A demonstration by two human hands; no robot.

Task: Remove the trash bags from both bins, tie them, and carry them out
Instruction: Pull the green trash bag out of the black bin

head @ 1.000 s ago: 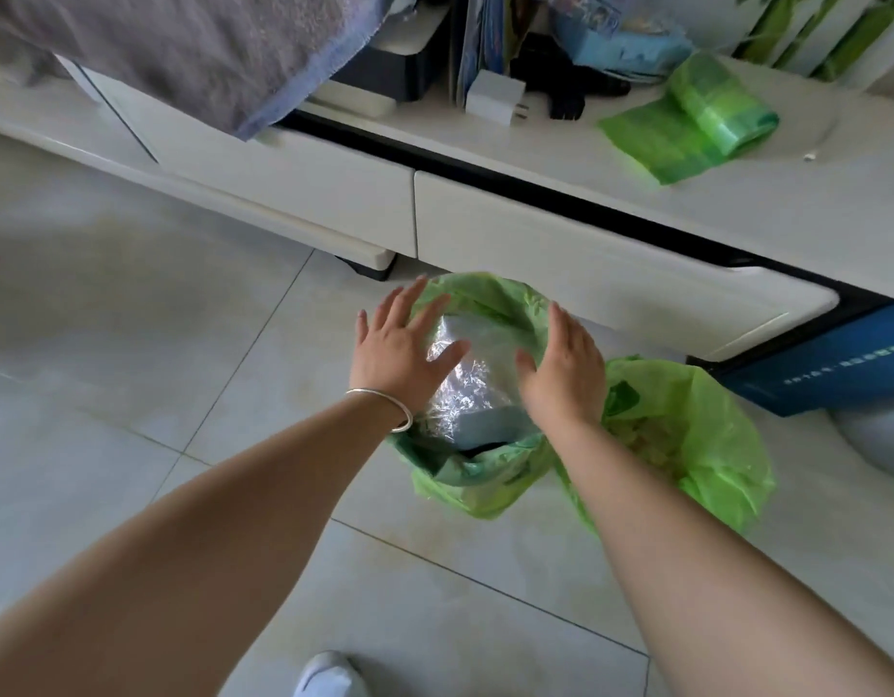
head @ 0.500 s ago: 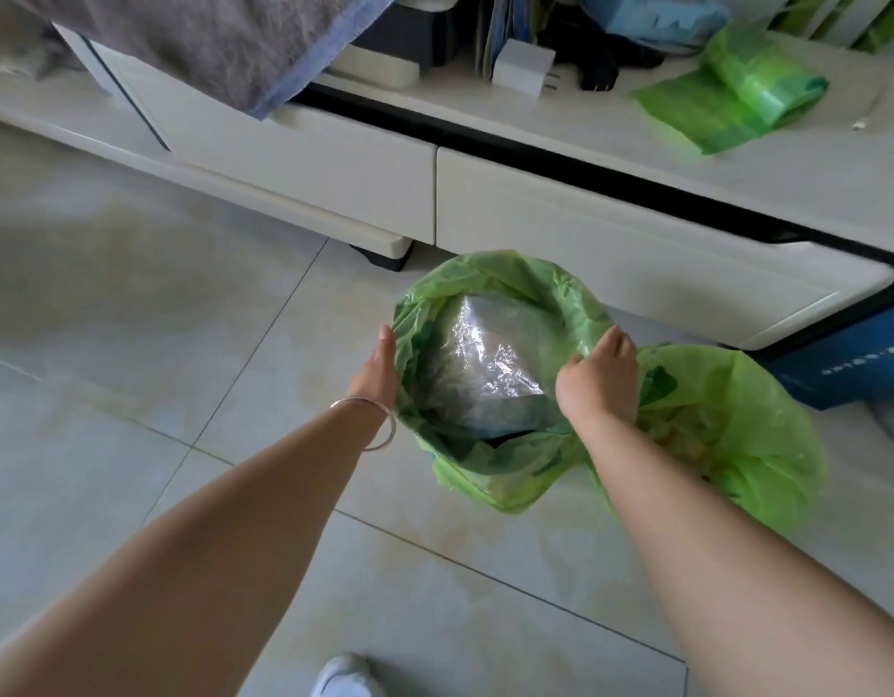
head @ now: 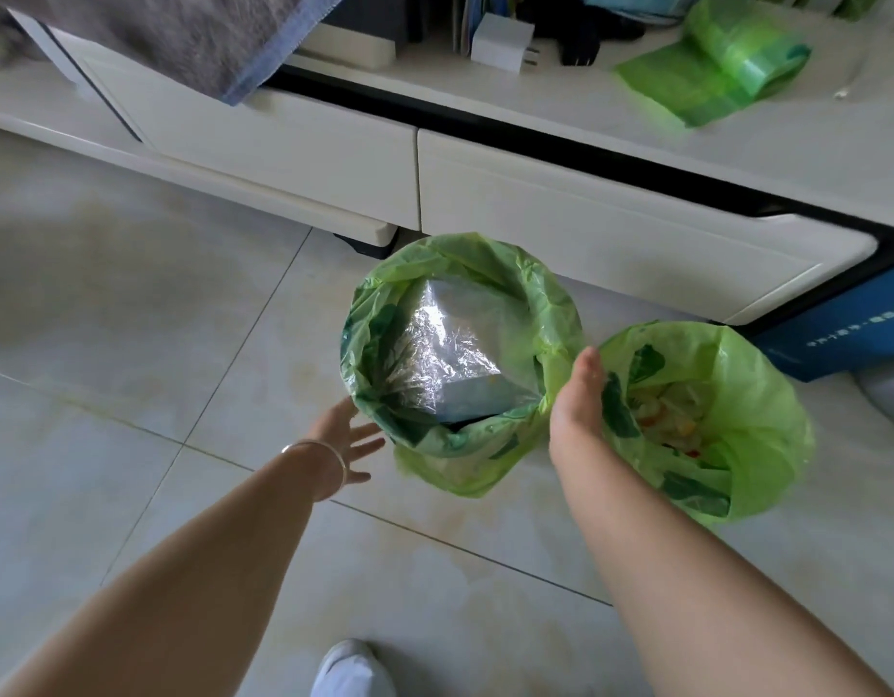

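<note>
Tile floor, low white cabinet behind. Two bins side by side on the floor, both bags not yet pulled: left green bag holding crinkled clear plastic, right green bag with food scraps. Left hand open, fingers spread beside the left bag's rim. Right hand open between bags, gripping nothing. Step: starting removal. Next: gather left rim, lift.

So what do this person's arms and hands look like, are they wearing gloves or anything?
No gloves and no sleeves in view: both forearms are bare. The left hand has a thin silver metal bangle around its wrist. The right hand shows no ring, watch or bracelet from this angle.
</note>
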